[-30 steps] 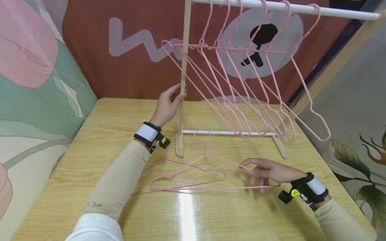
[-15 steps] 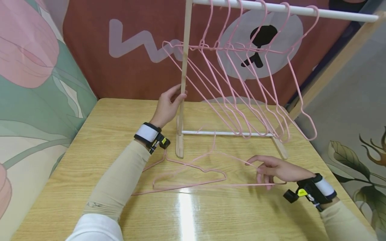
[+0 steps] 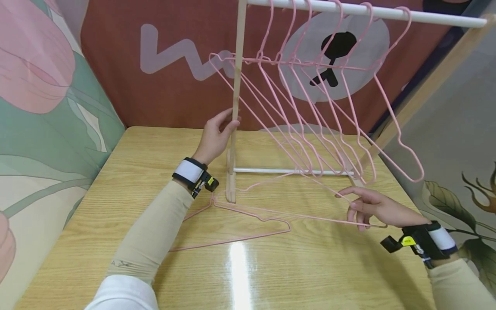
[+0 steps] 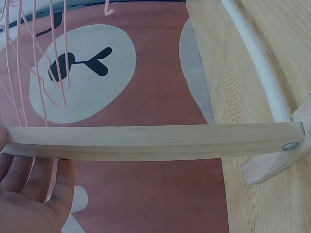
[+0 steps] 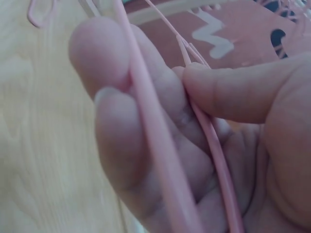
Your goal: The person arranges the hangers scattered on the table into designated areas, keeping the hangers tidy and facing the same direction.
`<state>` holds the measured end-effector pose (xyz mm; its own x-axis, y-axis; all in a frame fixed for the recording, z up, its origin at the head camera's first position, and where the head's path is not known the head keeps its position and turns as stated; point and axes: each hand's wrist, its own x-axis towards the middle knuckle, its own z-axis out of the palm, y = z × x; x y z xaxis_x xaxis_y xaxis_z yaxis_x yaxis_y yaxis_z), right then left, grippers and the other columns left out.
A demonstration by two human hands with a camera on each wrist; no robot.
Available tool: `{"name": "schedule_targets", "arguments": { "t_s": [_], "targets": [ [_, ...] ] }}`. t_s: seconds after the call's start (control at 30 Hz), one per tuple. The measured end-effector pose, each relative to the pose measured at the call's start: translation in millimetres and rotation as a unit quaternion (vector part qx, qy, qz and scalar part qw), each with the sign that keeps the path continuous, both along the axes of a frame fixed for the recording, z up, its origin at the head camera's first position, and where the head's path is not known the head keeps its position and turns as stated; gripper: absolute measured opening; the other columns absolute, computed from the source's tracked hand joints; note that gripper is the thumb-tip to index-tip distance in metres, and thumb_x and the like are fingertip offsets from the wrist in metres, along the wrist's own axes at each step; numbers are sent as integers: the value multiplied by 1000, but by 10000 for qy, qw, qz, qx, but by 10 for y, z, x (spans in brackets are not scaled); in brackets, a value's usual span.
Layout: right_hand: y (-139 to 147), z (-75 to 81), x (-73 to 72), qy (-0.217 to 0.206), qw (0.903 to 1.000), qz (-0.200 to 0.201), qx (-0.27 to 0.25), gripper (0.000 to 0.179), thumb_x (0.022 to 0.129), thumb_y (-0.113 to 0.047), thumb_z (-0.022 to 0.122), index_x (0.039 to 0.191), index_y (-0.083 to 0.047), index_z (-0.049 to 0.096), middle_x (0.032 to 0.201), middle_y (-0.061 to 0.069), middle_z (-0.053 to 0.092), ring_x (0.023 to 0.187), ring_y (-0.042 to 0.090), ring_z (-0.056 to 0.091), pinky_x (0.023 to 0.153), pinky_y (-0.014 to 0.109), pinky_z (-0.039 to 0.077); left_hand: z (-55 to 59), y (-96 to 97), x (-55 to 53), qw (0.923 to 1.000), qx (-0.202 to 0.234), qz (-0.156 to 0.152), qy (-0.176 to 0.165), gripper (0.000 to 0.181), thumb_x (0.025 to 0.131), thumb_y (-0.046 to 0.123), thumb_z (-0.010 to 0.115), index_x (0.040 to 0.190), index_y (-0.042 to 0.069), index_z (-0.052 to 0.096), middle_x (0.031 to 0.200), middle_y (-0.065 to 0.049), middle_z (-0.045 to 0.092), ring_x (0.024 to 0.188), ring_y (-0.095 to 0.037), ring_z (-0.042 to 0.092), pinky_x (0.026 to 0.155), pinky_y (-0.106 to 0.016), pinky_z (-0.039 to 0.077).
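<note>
My left hand grips the wooden upright of a small clothes rack, thumb on the near side; in the left wrist view the fingers wrap under that upright. At the right, my right hand holds a pink wire hanger by one end, its hook side pointing toward the rack. The right wrist view shows the thumb pinching one wire of this hanger, while its other wire crosses the fingers. A second pink hanger lies flat on the table, partly hidden behind my left forearm.
Several pink hangers hang from the white top rail of the rack. A white lower bar joins its wooden feet on the wooden table. Patterned cloth walls stand behind and at the sides.
My right hand has moved right and a little away from me, carrying the held hanger off the lying one toward the rack. The left hand has stayed on the upright.
</note>
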<state>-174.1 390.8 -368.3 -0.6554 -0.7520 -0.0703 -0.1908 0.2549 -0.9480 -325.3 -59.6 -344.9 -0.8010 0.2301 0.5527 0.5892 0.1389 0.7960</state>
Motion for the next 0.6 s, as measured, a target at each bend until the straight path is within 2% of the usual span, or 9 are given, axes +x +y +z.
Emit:
{"name": "schedule_targets", "arguments": {
  "t_s": [0.13,0.27,0.5,0.6],
  "targets": [
    [120,40,-4,299,9994,-178,67,44,108,10,29,151,6,30,96,15,70,66,26,70,47,36,53,2,7,2,10000,37,-7,-12,40,105,11,57,143,0,56,124,-19,68,112,-29,66,98,-42,53],
    [221,68,-23,368,9988,-329,-9,48,107,11,29,153,1,33,96,13,72,66,25,70,45,37,50,3,8,2,10000,58,-23,-24,40,105,11,57,143,-1,56,125,-20,68,112,-30,66,98,-43,52],
    [340,116,-11,480,9951,-812,299,51,108,8,31,149,-20,45,94,9,74,66,26,71,54,36,58,4,3,5,10000,-12,-5,14,40,105,12,57,143,0,56,124,-18,68,112,-28,66,97,-40,53],
    [390,136,-9,542,9942,-888,276,52,108,8,31,148,-22,45,94,12,74,66,25,72,54,36,58,1,3,4,10000,-41,2,10,40,105,12,57,143,0,56,125,-18,68,112,-28,66,97,-39,53]
  ]
}}
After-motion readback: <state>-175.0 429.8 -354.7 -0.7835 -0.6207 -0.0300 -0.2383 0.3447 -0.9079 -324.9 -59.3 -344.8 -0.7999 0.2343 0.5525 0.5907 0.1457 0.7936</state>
